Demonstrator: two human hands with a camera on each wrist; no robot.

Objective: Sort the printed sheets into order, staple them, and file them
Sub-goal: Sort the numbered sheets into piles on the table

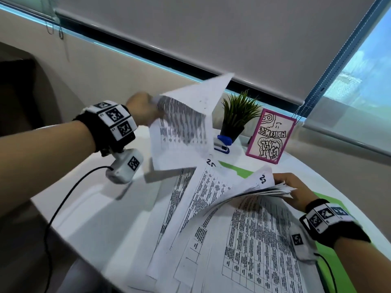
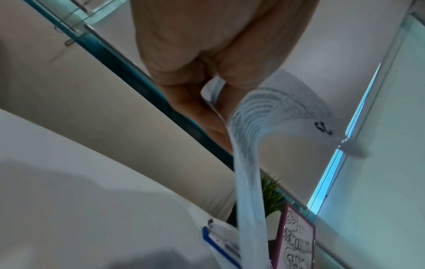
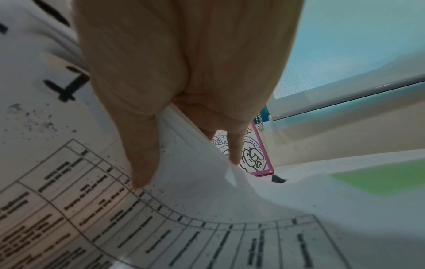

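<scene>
Curled paper stack [image 1: 262,187] pinched in right hand [image 1: 296,191], limp printed sheet [image 1: 186,123] in left hand [image 1: 141,108].

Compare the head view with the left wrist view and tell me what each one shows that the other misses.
Only the head view shows the right hand lifting a sheaf of sheets, the sheet marked 25 and the green folder. Only the left wrist view shows the left hand's fingers curled round the lifted sheet's edge from below. Both show the left hand, that sheet, the stapler, plant and pink-framed picture.
</scene>
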